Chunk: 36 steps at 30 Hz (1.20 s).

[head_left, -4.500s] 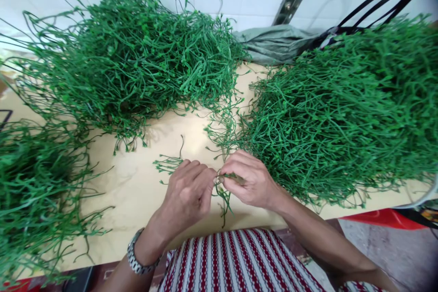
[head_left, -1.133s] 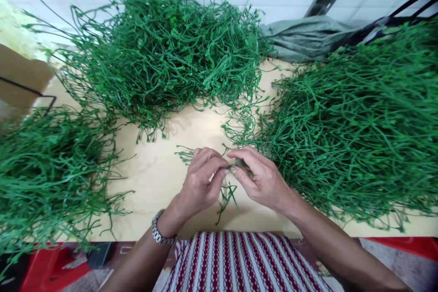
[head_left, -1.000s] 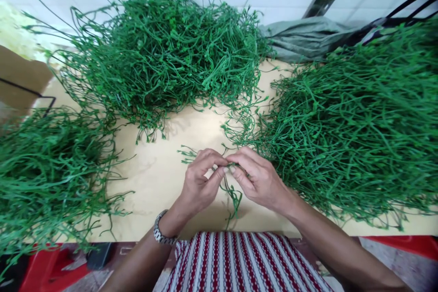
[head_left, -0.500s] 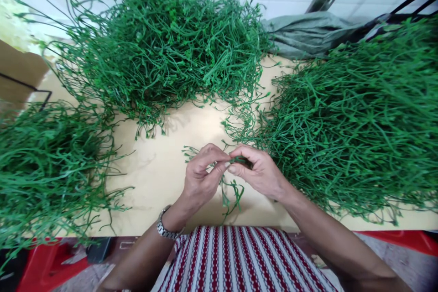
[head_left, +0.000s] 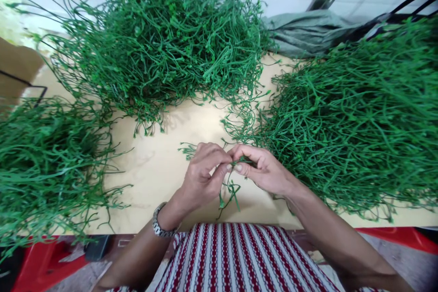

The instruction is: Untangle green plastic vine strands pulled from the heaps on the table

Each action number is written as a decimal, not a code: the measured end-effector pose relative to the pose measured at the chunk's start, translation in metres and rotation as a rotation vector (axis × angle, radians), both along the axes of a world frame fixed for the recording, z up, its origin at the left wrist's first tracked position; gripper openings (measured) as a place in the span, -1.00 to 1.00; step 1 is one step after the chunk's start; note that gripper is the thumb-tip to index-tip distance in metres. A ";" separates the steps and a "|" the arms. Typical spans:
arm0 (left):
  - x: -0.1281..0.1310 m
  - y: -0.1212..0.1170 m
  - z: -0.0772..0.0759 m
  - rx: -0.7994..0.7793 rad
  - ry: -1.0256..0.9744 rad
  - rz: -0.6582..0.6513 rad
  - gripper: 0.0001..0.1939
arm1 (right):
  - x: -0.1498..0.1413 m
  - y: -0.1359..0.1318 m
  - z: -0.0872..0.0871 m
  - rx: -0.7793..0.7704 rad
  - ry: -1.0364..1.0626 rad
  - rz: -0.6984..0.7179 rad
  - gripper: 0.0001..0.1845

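Observation:
My left hand (head_left: 206, 171) and my right hand (head_left: 263, 168) meet low in the middle, thumbs and fingertips pinched close together. Both grip a small bunch of thin green stalks with bud-like tips, resembling chive flower stalks. Some of these green stalks (head_left: 187, 150) poke out past the left hand's knuckles. Others (head_left: 230, 194) dangle below the fingertips, over the tabletop. Inside the right hand the stalks are mostly covered by its fingers. A metal-link watch (head_left: 160, 220) is on my left wrist.
Green stalks lie in a large heap at the back (head_left: 171, 41), another at right (head_left: 362, 123) and one at left (head_left: 44, 169), on the pale tabletop (head_left: 150, 182). A grey-green cloth bag (head_left: 301, 32) lies against the wall. Red stools (head_left: 51, 264) show below the table edge.
The pinched fingertips have shifted slightly, and the stalks hanging beneath them have swung and changed shape. Both hands stay together in nearly the same place. The heaps look unchanged.

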State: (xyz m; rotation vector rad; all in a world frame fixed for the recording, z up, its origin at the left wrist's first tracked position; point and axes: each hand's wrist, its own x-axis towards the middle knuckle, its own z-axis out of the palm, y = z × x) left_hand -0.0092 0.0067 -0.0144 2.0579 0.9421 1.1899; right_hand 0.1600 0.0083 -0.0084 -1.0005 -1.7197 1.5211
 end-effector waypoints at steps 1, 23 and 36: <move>0.001 0.000 0.001 0.050 0.049 0.021 -0.90 | -0.001 0.000 0.000 -0.040 0.002 -0.015 -0.87; 0.008 0.020 0.023 0.232 0.765 0.056 -0.84 | -0.002 0.015 0.010 0.537 -0.531 -0.144 -0.86; 0.007 0.029 0.025 0.257 0.821 -0.130 -0.75 | 0.008 0.017 0.014 0.725 -0.798 0.020 -0.79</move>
